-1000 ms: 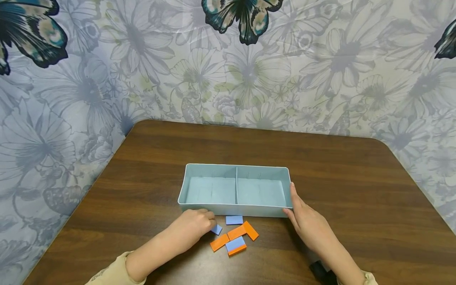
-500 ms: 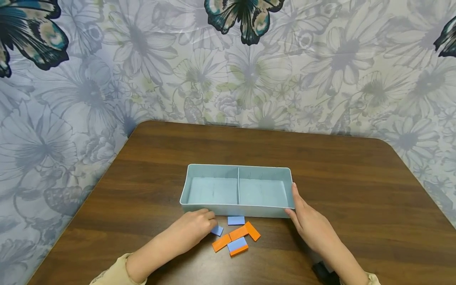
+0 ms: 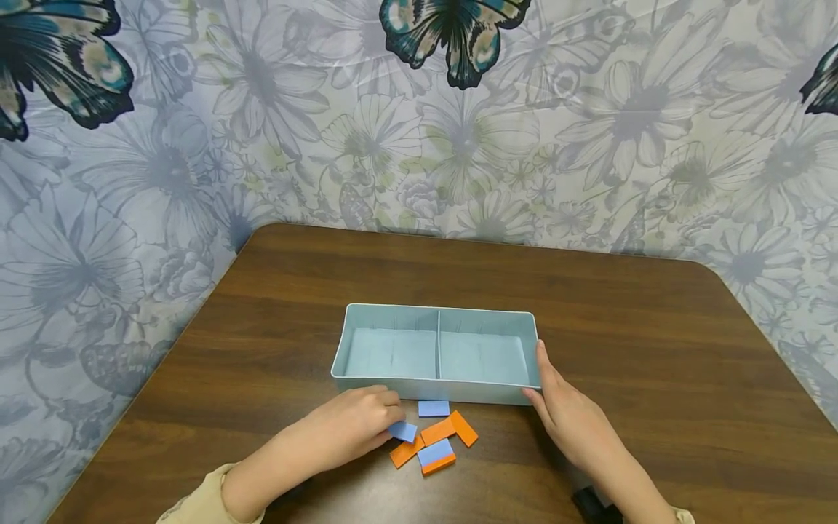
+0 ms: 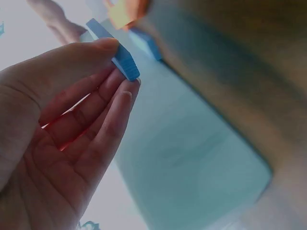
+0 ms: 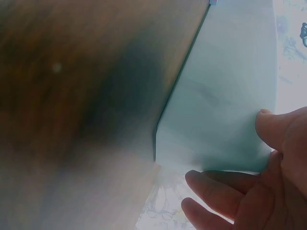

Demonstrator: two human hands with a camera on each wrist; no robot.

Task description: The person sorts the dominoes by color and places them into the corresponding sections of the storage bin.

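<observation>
The left hand (image 3: 360, 422) pinches a blue block (image 3: 402, 431) between thumb and fingertips; half a second ago much of it was hidden by the fingers, and now more shows, covering one end of the left orange block (image 3: 406, 455). It seems lifted off the desk (image 3: 262, 313), so probably this piece is separated from the pile and ready to be moved. The right hand (image 3: 571, 415) holds the near right corner of the divided tray (image 3: 484, 391), thumb on the front wall, likely steadying it. Another blue block (image 3: 433, 409) lies just before the tray.
</observation>
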